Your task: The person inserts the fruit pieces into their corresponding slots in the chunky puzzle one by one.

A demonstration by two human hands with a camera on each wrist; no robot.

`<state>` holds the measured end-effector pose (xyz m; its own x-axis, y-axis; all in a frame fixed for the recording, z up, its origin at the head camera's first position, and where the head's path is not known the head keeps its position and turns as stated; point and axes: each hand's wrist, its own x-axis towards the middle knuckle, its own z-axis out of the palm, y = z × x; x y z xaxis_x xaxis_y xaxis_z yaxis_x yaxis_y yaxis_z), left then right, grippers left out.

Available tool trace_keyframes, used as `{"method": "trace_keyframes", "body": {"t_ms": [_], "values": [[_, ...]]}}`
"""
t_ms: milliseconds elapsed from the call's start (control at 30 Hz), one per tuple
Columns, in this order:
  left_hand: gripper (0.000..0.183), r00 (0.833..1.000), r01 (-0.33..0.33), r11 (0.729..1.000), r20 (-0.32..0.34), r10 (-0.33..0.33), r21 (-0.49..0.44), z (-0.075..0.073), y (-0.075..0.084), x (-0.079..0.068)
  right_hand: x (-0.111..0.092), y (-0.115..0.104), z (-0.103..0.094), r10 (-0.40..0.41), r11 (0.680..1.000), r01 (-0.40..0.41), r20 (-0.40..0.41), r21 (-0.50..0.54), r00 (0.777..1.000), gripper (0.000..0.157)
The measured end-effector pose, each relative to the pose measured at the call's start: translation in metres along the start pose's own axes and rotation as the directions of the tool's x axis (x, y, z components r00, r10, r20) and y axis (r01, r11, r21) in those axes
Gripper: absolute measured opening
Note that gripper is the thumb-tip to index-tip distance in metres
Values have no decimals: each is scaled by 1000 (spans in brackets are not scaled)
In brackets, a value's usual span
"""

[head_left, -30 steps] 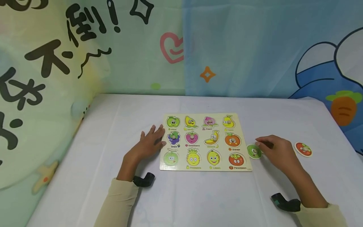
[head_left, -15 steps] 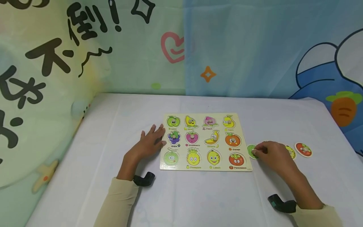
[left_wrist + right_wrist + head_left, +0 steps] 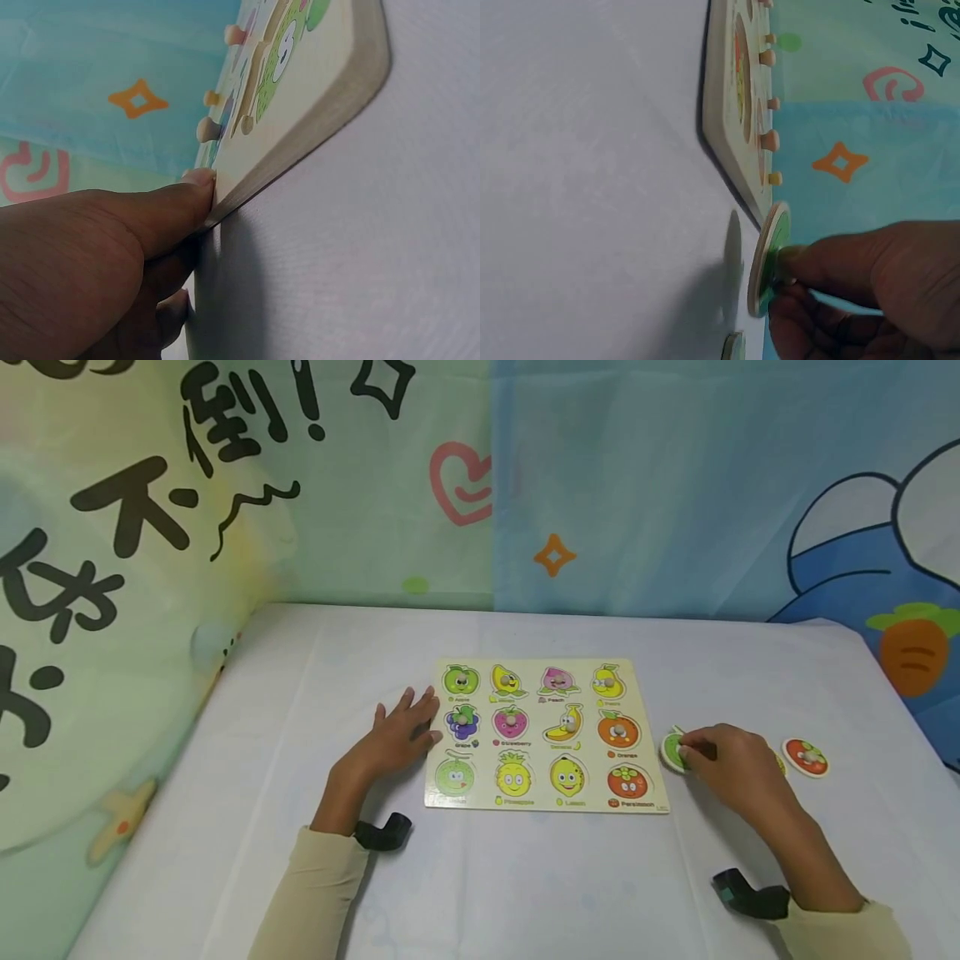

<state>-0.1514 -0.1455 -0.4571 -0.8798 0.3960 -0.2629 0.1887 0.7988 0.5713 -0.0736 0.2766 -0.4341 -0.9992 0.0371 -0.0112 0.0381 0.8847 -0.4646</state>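
A cream wooden fruit puzzle board [image 3: 540, 803] lies on the white table, with fruit pictures and small knobs in rows. My left hand [image 3: 393, 739] rests at its left edge, fingers spread; in the left wrist view the thumb [image 3: 176, 202] touches the board's edge. Just off the right edge, my right hand [image 3: 738, 772] pinches a round green puzzle piece [image 3: 672, 752] by its knob. In the right wrist view that piece [image 3: 771, 259] is held up off the table, its face partly covered by the fingers. The lower-left slot [image 3: 454, 777] shows a pale green round fruit.
A red tomato-like puzzle piece [image 3: 806, 757] lies right of my right hand. A yellow piece [image 3: 780, 762] beside it is mostly hidden behind the hand. Printed cloth [image 3: 637, 485] hangs behind the white table [image 3: 540, 893].
My right hand has shifted slightly, and the green piece now appears raised and tilted next to the board. The yellow piece has come partly into sight behind the hand. My left hand stays put.
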Motion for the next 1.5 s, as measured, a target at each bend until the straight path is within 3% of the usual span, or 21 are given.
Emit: {"method": "trace_keyframes", "body": {"t_ms": [233,333,700,1000,1233,1500], "values": [[63,1000,7,1000,-6,-7,11,1,0,0,4,-13,7,-162,980,168,-66,105,985,18],[64,1000,6,1000,-5,-6,12,1,0,0,7,-21,11,-195,967,205,-74,152,978,17],[64,1000,-2,1000,2,2,4,-2,3,-1,17,-54,28,-209,949,186,63,256,976,14],[64,1000,22,1000,10,-23,14,-2,2,0,25,-79,54,-319,877,259,87,405,944,11],[64,1000,10,1000,7,-10,0,-4,4,-2,28,-101,65,-335,853,259,97,453,937,12],[63,1000,2,1000,8,-2,-4,-3,3,-1,29,-131,84,-415,821,276,191,500,889,9]]}}
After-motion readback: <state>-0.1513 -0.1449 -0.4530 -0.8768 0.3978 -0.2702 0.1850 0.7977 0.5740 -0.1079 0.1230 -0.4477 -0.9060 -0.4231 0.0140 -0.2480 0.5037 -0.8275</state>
